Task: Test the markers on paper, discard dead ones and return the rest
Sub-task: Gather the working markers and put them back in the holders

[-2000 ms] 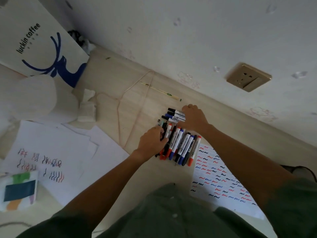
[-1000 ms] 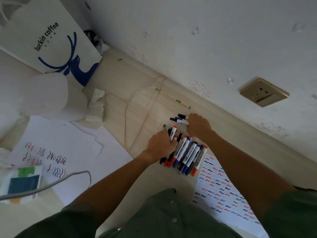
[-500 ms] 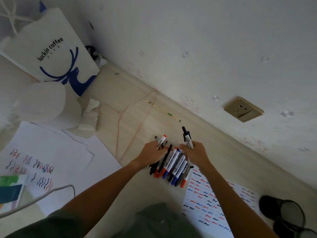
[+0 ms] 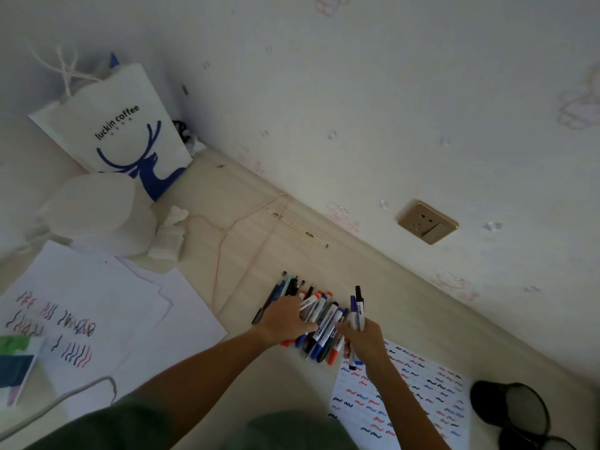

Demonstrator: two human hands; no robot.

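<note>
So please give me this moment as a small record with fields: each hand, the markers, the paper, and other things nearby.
left hand: rests on the row of markers lying on the table
right hand: grips two markers, tips pointing up
test paper: covered with red, blue and black squiggles, under the right arm
other sheets: at left, some squiggles
nearby: coffee bag, wall socket

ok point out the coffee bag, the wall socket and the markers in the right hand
coffee bag [image 4: 130, 134], head view, on its white front by the lettering
wall socket [image 4: 428, 222], head view, on its gold faceplate
held markers [image 4: 357, 311], head view, on the barrels above the right hand [image 4: 367, 342]
</note>
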